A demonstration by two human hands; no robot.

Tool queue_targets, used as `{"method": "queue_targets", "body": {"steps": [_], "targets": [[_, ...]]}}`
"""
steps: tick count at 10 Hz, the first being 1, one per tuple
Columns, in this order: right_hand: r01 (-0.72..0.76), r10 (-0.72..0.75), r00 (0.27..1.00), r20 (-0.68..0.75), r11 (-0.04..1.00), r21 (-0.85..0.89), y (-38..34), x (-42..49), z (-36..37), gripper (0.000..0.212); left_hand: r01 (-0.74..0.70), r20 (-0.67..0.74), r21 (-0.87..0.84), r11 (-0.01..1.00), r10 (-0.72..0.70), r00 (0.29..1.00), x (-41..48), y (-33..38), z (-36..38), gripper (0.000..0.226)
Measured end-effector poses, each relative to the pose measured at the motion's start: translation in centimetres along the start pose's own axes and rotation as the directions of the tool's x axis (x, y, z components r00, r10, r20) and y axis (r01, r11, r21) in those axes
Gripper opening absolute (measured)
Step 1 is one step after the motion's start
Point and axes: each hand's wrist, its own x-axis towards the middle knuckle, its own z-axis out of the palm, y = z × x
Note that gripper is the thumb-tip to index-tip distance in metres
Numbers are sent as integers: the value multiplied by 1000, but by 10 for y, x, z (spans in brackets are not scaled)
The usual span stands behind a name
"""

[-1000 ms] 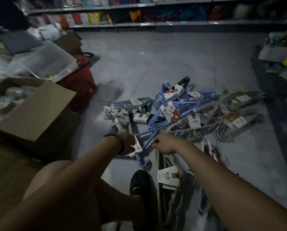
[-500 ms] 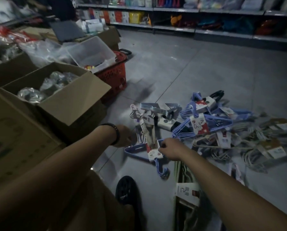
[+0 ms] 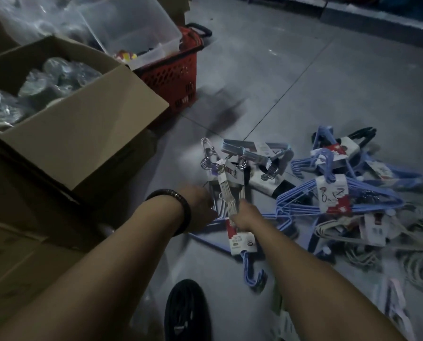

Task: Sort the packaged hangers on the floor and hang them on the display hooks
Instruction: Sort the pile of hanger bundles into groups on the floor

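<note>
Dim tiled floor (image 3: 304, 82) bears a cardboard box (image 3: 82, 134), red basket (image 3: 171, 77).

Floor (image 3: 304, 77) lies open beyond the hanger pile (image 3: 331, 193); cardboard box (image 3: 82, 134) and red basket (image 3: 171, 77) block the left.

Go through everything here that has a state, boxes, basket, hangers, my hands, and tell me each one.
Brown cardboard box: open, holding plastic-wrapped items.
Red plastic basket: upright on the floor.
Clear plastic bin: lidless, resting on that basket.
Pile of packaged hangers: loose on the floor, unhung.
Blue hanger pack with red-and-white label: gripped by right hand.
Left hand: at the pile, grip hidden.
</note>
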Motion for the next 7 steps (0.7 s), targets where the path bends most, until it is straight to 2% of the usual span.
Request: {"method": "queue_targets", "body": {"steps": [1, 2, 3, 4, 5, 6, 7], "targets": [[-67, 61, 997, 56, 991, 113, 1, 16, 15, 39, -7, 39, -17, 1000, 7, 999, 3, -2, 4, 39], [-169, 139, 975, 175, 971, 171, 13, 24, 30, 47, 28, 58, -46, 999, -25, 998, 7, -3, 8, 40], [-142, 127, 987, 97, 976, 167, 19, 24, 33, 63, 28, 63, -53, 998, -24, 998, 11, -3, 14, 38], [-113, 114, 983, -141, 994, 15, 31, 23, 23, 65, 21, 87, -57, 998, -16, 996, 10, 0, 16, 41], [-165, 186, 938, -293, 982, 95, 58, 21, 6, 48, 18, 101, -19, 1000, -16, 995, 5, 6, 17, 45], [-172, 225, 905, -361, 970, 172, 88, 8, 3, 53, 22, 102, 25, 999, -25, 995, 9, 12, 26, 41], [-196, 248, 913, -323, 963, 185, 107, -15, 27, 39, 34, 120, 3, 999, -34, 992, 10, 17, 32, 37]]}}
